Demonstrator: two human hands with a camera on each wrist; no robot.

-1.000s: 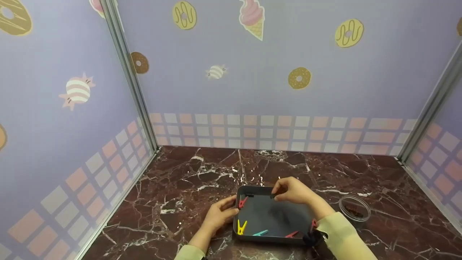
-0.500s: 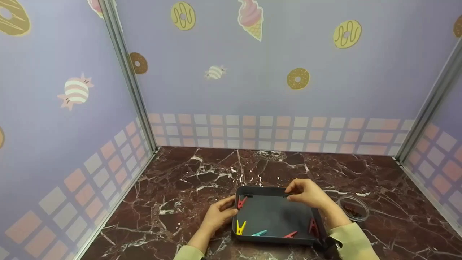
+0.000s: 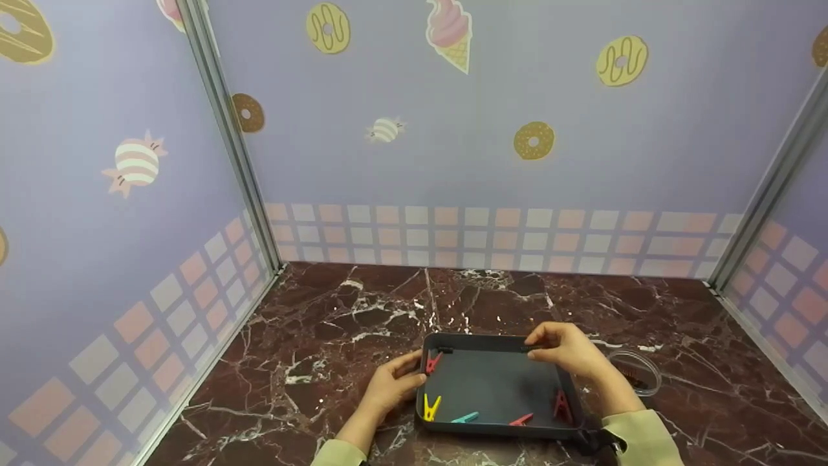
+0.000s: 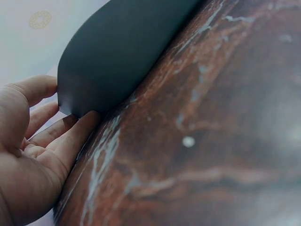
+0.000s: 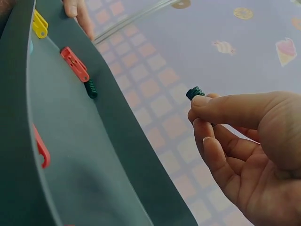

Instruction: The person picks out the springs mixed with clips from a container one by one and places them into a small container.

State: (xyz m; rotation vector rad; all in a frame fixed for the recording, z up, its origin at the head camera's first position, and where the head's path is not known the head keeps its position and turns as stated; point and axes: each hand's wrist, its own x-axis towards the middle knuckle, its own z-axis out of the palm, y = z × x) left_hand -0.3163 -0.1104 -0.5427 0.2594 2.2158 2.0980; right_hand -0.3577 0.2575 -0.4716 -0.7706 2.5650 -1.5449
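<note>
A dark grey tray [image 3: 498, 428] stands on the marbled table. My left hand [image 3: 391, 388] holds its left side, thumb at the rim and fingers along the outer wall. Over the tray's back right corner, my right hand [image 3: 569, 349] pinches a small dark green ribbed cylinder [image 5: 194, 92] between thumb and fingertips. A similar dark ribbed cylinder [image 5: 91, 88] lies in the back left corner, beside a red clothespin [image 5: 74, 64]. Along the edges inside lie a yellow clothespin [image 3: 431, 408], a teal clothespin [image 3: 466, 418], and two more red clothespins, one at the front [image 3: 521, 420] and one at right [image 3: 561, 406].
Right of the tray, partly behind my right forearm, stands a clear round container [image 3: 654, 375] with small dark reddish things in it. Patterned walls [image 3: 498, 175] enclose the table at the back and sides. A black strap [image 3: 601, 441] shows at my right wrist.
My right hand has moved rightward along the tray's back edge, still pinching the ribbed cylinder. The red clothespin at the tray's right has come into fuller view. My left hand stays in place.
</note>
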